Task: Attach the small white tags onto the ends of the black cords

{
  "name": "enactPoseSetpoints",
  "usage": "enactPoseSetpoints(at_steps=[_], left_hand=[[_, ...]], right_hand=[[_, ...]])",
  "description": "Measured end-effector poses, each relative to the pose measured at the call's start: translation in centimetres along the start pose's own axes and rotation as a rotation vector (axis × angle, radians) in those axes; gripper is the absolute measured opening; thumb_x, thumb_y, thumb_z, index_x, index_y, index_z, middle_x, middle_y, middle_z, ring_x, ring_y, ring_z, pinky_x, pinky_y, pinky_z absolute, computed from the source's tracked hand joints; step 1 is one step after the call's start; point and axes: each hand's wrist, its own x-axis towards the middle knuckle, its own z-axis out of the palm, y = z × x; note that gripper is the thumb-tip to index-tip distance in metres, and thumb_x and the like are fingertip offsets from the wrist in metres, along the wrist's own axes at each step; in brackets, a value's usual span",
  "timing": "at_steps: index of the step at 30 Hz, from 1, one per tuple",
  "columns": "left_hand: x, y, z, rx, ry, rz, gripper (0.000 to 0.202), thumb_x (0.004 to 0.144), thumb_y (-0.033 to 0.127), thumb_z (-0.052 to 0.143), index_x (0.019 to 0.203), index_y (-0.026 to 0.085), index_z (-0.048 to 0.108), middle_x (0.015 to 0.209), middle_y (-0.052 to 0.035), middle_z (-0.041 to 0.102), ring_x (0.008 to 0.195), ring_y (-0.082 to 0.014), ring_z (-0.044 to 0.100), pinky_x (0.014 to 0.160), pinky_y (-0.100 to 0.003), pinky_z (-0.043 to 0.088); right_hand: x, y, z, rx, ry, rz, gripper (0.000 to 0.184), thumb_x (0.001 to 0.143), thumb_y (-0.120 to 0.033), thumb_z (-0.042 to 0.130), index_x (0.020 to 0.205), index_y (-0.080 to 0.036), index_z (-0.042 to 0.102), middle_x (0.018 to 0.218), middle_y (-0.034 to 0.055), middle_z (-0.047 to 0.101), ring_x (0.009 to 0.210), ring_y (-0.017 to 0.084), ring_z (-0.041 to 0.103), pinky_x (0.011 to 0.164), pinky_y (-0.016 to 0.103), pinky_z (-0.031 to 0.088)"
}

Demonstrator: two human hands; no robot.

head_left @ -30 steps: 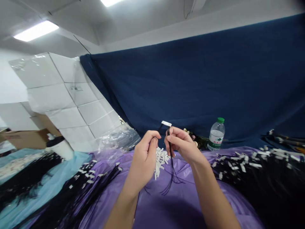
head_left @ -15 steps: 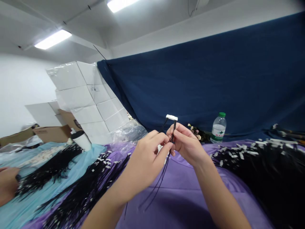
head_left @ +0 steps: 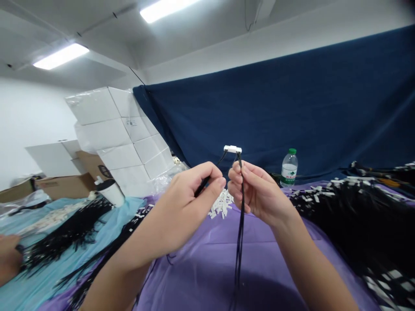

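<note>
A white connector stands up above my hands, with black wires running down from both of its ends. My left hand is closed around the black wires from the left end. Between thumb and fingers, my right hand pinches the black wires from the right end, which hang straight down over the purple cloth. Behind and below my hands lies a heap of small white connectors, partly hidden by my left hand.
Black wires with white ends are piled at the right; another bundle lies left. A water bottle stands at the back, a white bottle at left. Another person's hand shows at the left edge. White boxes are stacked behind.
My hands have moved apart, splitting the wires into two groups. The connector is slightly higher, and the heap of white connectors shows more. The view has shifted a little.
</note>
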Motion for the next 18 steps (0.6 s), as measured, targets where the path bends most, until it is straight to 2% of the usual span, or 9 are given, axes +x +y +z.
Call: enactPoseSetpoints(at_steps=[5,7,10,12,14,16,18], left_hand=[[-0.1,-0.7,-0.5,-0.258,-0.066,-0.063,0.030,0.094,0.045,0.043,0.081,0.020,0.051,0.056,0.0059,0.041,0.051,-0.0079,0.037,0.049,-0.022,0.031],[0.0,-1.4,0.1,-0.324,-0.067,-0.075,0.028,0.094,0.045,0.044,0.083,0.020,0.050,0.058,0.0059,0.042,0.051,-0.0078,0.039,0.048,-0.022,0.032],[0.0,-3.3,2.1,-0.358,-0.058,-0.082,0.024,0.092,0.041,0.048,0.082,0.019,0.048,0.065,0.0045,0.048,0.056,-0.0074,0.046,0.053,-0.021,0.038],[-0.3,-5.4,3.7,-0.448,-0.115,-0.160,0.026,0.092,0.042,0.048,0.084,0.018,0.049,0.072,0.0026,0.053,0.054,-0.0063,0.048,0.051,-0.021,0.038],[-0.9,-7.8,5.0,-0.619,-0.172,-0.277,0.029,0.091,0.048,0.045,0.088,0.019,0.046,0.080,-0.0001,0.060,0.048,-0.0059,0.051,0.042,-0.020,0.032],[-1.8,-10.3,5.7,-0.745,-0.214,-0.391,0.037,0.087,0.056,0.048,0.088,0.020,0.043,0.069,0.0010,0.061,0.043,-0.0072,0.051,0.036,-0.018,0.025],[-2.9,-13.0,5.4,-0.811,-0.195,-0.485,0.041,0.081,0.058,0.058,0.086,0.020,0.043,0.062,0.0048,0.055,0.039,-0.0060,0.048,0.034,-0.017,0.021]], right_hand=[[0.2,-0.1,0.9,-0.005,0.029,-0.012,0.015,0.086,-0.033,0.065,0.084,-0.020,0.058,0.072,-0.0049,0.049,0.054,0.005,0.053,0.036,0.010,0.047],[0.4,0.3,1.0,-0.042,0.068,-0.037,0.017,0.086,-0.033,0.066,0.082,-0.019,0.057,0.071,-0.0048,0.050,0.054,0.005,0.054,0.037,0.010,0.047],[0.6,1.8,0.3,-0.144,0.167,-0.092,0.020,0.084,-0.035,0.067,0.081,-0.019,0.056,0.068,-0.0048,0.053,0.053,0.006,0.053,0.040,0.012,0.048],[0.8,3.6,-0.5,-0.232,0.250,-0.068,0.025,0.081,-0.041,0.069,0.081,-0.020,0.054,0.067,-0.0049,0.055,0.050,0.006,0.052,0.040,0.015,0.047],[1.1,6.1,-1.4,-0.319,0.315,0.030,0.034,0.077,-0.051,0.069,0.081,-0.022,0.052,0.067,-0.0057,0.055,0.046,0.007,0.048,0.037,0.017,0.042],[1.6,8.9,-2.2,-0.342,0.337,0.082,0.039,0.073,-0.054,0.071,0.079,-0.022,0.051,0.067,-0.0056,0.054,0.052,0.008,0.050,0.045,0.018,0.046],[2.1,11.7,-2.8,-0.370,0.348,0.129,0.042,0.069,-0.056,0.074,0.077,-0.020,0.053,0.066,-0.0051,0.053,0.058,0.008,0.052,0.055,0.020,0.049]])
